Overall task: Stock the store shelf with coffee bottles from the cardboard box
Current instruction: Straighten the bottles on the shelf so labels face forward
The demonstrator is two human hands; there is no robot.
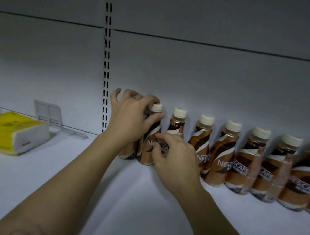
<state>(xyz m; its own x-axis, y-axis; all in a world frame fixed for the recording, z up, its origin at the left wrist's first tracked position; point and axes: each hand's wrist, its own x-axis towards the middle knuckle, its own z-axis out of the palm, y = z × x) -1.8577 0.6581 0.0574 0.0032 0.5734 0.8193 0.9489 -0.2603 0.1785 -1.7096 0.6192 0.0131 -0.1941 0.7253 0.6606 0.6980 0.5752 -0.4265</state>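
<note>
Two bare forearms cross the white shelf from the bottom edge. Open deck lies in front of the bottles and leftward to the yellow tissue packs.

Right hand is nearer, its curled fingertips against the label of the held coffee bottle. Can't tell if that grip pinches or only touches.

Left hand has its grip on the same bottle's neck: thumb just under the cream cap, fingers curled behind it, little finger spread clear.

The bottle stands upright at the left end of the row of Nescafé bottles, which runs rightward. Brown and cream swirl sleeve, white logo.

Another bottle is mostly hidden behind the left wrist. The right hand covers the second bottle's lower half, and the frame edge cuts the last one. Clear pieces stand between the right-hand bottles; can't make them out.

Behind: clear plastic divider, slotted upright and grey back panel.
</note>
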